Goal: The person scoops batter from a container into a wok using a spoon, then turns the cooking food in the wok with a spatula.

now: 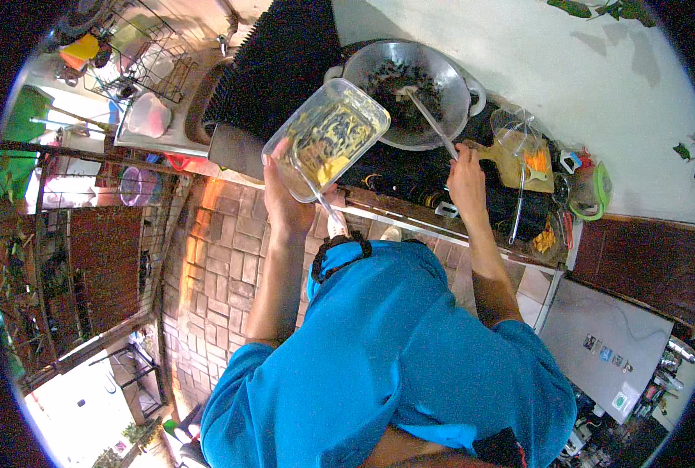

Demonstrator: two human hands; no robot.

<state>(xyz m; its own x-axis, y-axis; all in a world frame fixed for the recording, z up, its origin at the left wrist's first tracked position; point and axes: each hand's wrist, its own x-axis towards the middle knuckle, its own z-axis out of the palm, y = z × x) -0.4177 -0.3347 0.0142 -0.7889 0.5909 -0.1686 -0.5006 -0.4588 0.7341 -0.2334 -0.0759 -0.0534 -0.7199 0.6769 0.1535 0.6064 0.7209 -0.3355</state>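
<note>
My left hand (pixel 283 183) is closed round one end of a clear rectangular plastic tub (pixel 375 117), tilted beside the wok. Yellow, butter-like smears cover its inside, with a thicker yellow lump (pixel 333 168) toward the near edge. A thin pale utensil handle (pixel 328 207) sticks out over that edge. With my right hand (pixel 466 178) I grip the long handle of a spatula (pixel 435 125); its pale head rests inside a big two-handled metal wok (pixel 450 74). Dark chopped bits (pixel 398 74) lie in the wok's bottom.
Right of the wok are a wire skimmer (pixel 521 129), a wooden cutting board (pixel 536 178) with orange pieces, and a green-rimmed strainer (pixel 602 191). A black ridged mat (pixel 277 66) stands left, beside the sink (pixel 195 93) and dish rack (pixel 156 66). Brick paving (pixel 223 265) lies below.
</note>
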